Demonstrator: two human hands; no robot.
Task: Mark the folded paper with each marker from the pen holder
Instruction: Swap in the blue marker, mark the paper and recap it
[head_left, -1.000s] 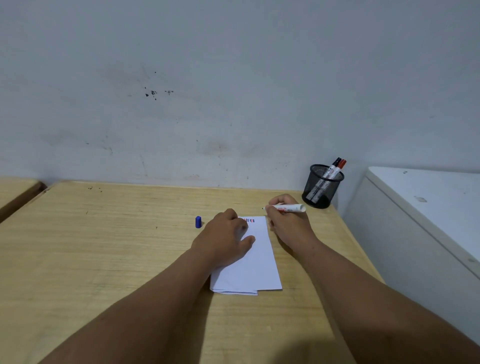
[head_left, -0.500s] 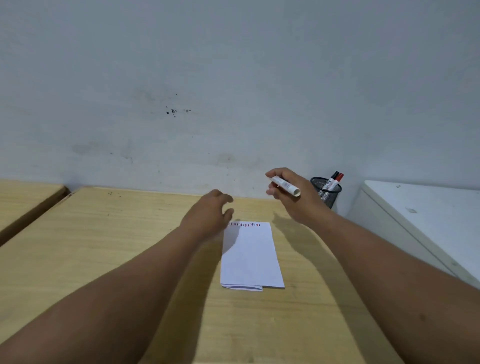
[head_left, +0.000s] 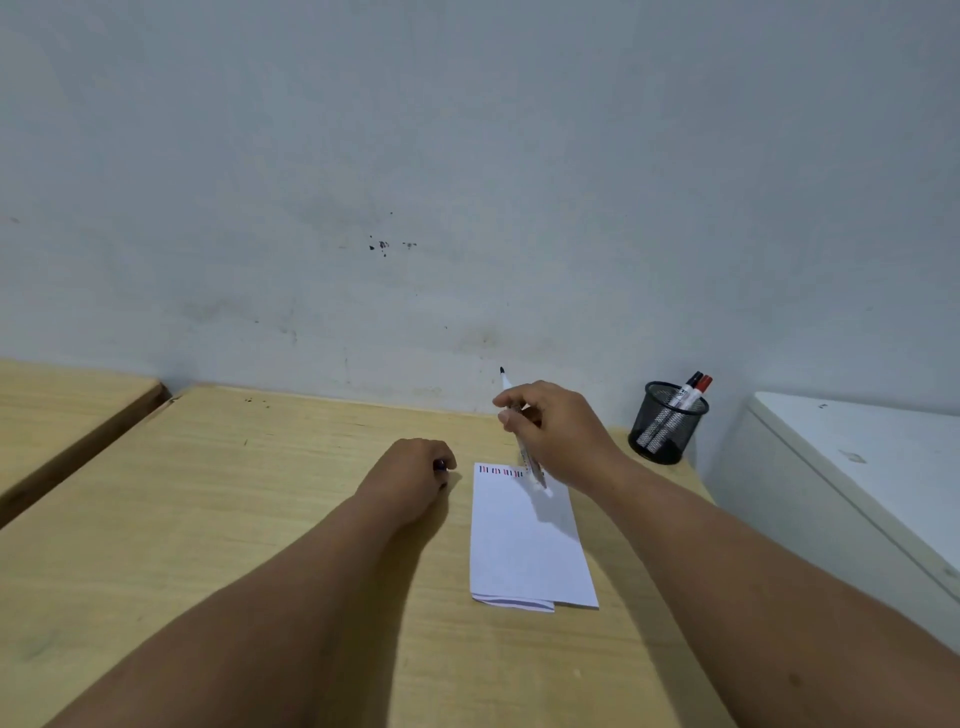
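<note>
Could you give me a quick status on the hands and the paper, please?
Right hand holds uncapped marker, tip up. Left hand closed on table, apparently over the cap. Paper flat, marks along top edge. Nothing blocking.

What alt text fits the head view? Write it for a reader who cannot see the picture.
A person's right hand holds an uncapped marker tip-up above a folded paper bearing a row of short coloured marks along its far edge, on a wooden table. The left hand closes on a small dark thing beside the paper; a mesh pen holder with two markers stands at right.
</note>
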